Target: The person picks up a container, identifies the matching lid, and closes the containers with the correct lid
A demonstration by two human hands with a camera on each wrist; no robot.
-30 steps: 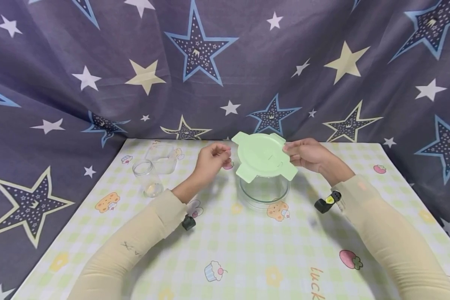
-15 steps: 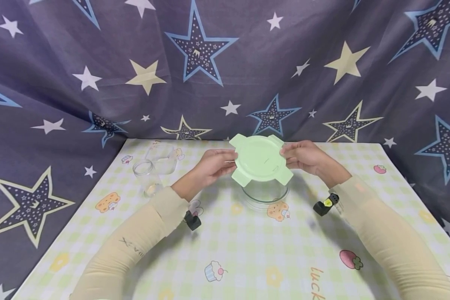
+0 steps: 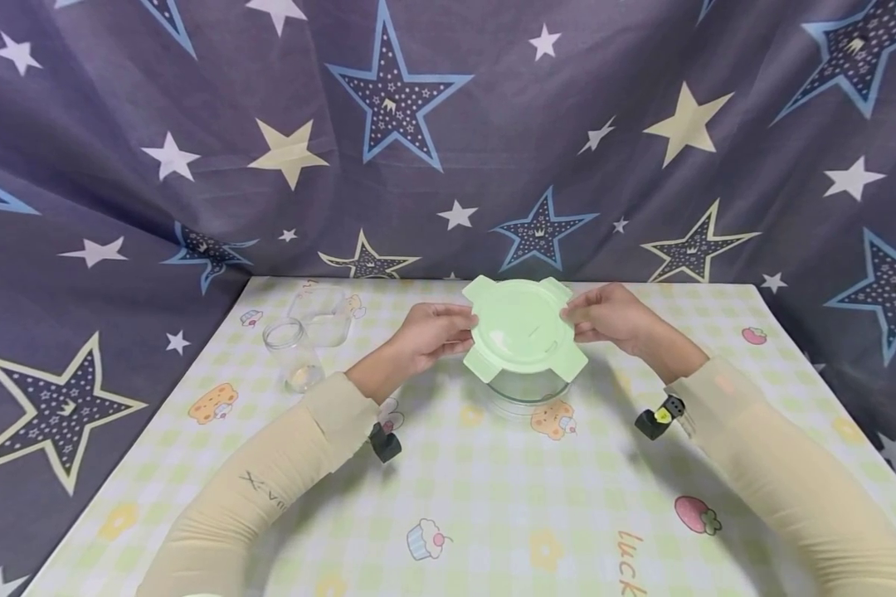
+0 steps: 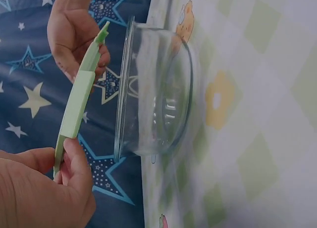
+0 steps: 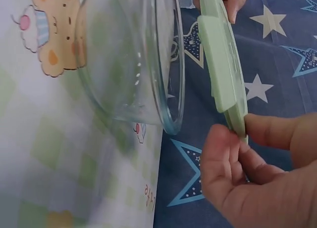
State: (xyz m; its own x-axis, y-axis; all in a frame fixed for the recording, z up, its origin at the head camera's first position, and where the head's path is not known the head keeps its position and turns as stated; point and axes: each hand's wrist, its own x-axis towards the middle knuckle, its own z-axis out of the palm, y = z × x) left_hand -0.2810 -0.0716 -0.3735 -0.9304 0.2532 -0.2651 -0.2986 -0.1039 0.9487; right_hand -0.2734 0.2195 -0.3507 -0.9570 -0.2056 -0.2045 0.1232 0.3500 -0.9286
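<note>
A round pale green lid (image 3: 524,325) with locking flaps hangs level just above a round clear glass bowl (image 3: 528,388). My left hand (image 3: 435,336) pinches the lid's left edge between thumb and fingers. On the opposite edge, the thumb and fingers of my right hand (image 3: 611,317) pinch it too. Both wrist views show a gap between the lid (image 4: 77,107) and the rim of the glass bowl (image 5: 166,65). The bowl stands upright on the table, and its far side is hidden under the lid in the head view.
To the left on the checked tablecloth (image 3: 478,497) stands a clear round jar (image 3: 293,355). Behind it is a clear square container (image 3: 327,319). A dark star-patterned curtain (image 3: 448,133) hangs along the table's back edge.
My left hand has come in from the left and taken hold of the lid's edge. The lid, at first tilted, has levelled and come down closer over the bowl.
</note>
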